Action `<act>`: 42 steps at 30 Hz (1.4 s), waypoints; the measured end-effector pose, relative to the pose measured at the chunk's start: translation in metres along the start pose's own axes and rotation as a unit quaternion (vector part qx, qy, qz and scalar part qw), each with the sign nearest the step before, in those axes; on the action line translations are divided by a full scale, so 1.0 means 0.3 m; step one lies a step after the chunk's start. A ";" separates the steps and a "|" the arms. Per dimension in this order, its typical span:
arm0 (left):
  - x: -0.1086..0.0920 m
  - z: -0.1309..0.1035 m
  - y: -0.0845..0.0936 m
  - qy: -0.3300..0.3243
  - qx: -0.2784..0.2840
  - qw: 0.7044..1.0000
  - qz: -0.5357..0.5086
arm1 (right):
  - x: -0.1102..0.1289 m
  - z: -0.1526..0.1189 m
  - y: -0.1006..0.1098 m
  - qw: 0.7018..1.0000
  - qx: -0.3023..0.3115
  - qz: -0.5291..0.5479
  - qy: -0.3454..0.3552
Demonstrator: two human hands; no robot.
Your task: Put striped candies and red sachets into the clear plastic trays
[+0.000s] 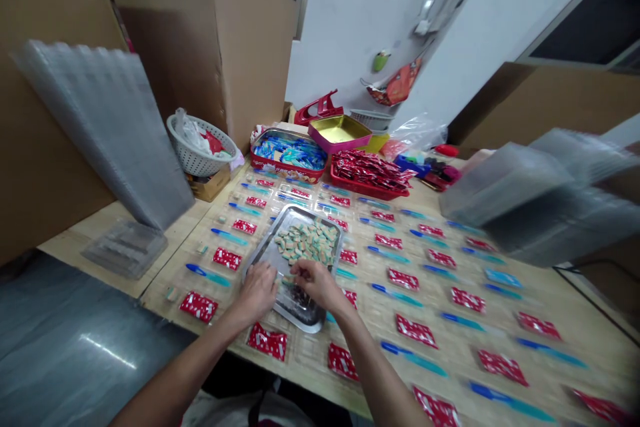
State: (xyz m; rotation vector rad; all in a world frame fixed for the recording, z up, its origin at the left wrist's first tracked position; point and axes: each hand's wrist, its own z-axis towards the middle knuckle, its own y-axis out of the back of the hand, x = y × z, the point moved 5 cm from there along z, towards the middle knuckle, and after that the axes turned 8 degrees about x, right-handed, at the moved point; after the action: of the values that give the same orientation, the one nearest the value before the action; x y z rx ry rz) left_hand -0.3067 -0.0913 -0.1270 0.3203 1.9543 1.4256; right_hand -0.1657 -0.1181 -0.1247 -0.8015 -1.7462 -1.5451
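A metal tray [293,313] lies on the table, with a heap of small pale green-edged pieces [307,240] in its far half. My left hand [259,288] is at the tray's left edge, its fingers curled; what they hold, if anything, is hidden. Over the tray's near part, my right hand [314,280] has its fingers pinched together near a few small pieces; whether one is between them is too small to tell. Clear plastic trays with red packets [268,340] and blue pens [207,275] surround the metal tray.
A red tin of blue packets [289,150] and a red basket of red packets [373,170] stand at the back. Stacked clear trays rise at left [113,127] and right [545,193]. A white basket [197,153] sits back left.
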 end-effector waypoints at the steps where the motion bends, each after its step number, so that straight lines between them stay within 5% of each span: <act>1: -0.004 -0.003 0.000 0.000 0.002 1.000 0.012 | -0.003 0.003 -0.003 1.000 0.010 0.023 -0.004; 4: -0.008 -0.003 0.005 -0.003 0.006 1.000 0.015 | -0.003 0.012 -0.033 0.997 0.047 0.063 -0.017; 9: 0.009 0.002 0.005 -0.014 0.003 0.999 -0.044 | 0.034 -0.002 -0.051 0.991 -0.033 -0.120 -0.040; 13: 0.010 0.003 0.005 -0.055 0.011 0.992 -0.113 | 0.045 -0.016 -0.067 0.983 -0.010 -0.176 -0.044; 18: -0.041 -0.009 0.022 -0.157 -0.005 0.984 -0.087 | 0.033 -0.020 -0.073 0.988 -0.017 -0.152 -0.005; 23: -0.066 -0.023 0.014 -0.188 -0.011 0.981 -0.056 | 0.022 -0.040 -0.056 0.995 -0.072 -0.069 0.015; 33: -0.017 0.017 0.008 -0.086 0.004 0.991 -0.103 | 0.030 -0.066 -0.054 0.997 -0.055 -0.042 0.017; 42: -0.041 0.029 0.010 -0.061 0.037 0.985 -0.159 | 0.060 -0.076 -0.065 0.997 -0.039 -0.059 0.039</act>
State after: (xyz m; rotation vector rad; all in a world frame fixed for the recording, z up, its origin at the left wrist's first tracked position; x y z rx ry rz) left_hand -0.2925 -0.0907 -0.1208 0.1160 1.8638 1.1054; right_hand -0.1902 -0.1428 -0.1199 -0.6761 -1.7117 -1.7082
